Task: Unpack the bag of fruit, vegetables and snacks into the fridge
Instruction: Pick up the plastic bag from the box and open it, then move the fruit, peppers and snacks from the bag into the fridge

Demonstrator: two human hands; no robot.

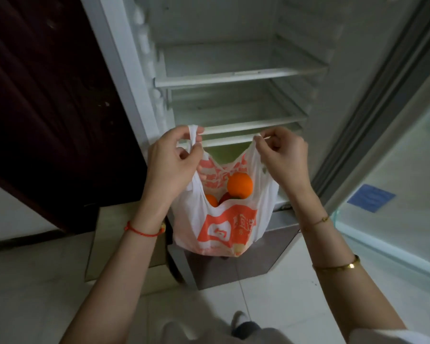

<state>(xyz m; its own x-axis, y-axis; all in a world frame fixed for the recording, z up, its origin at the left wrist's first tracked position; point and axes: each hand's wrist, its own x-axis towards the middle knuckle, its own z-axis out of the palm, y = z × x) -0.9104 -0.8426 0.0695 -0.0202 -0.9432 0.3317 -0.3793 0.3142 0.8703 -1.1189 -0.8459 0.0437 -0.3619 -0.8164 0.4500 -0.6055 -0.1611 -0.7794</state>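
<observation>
White-and-orange printed plastic bag hung between hands before open fridge; handles pinched by left hand, right hand. Risk: round orange fruit spilled if thin handle slipped.

The white plastic bag carried orange printing: a rounded square logo on its front panel with white characters beside it, too blurred for me to make out. More orange lettering ran across the bag's inner back panel, equally unreadable. A blue note stuck on the fridge door bore lines of small print that I could not read either.
</observation>
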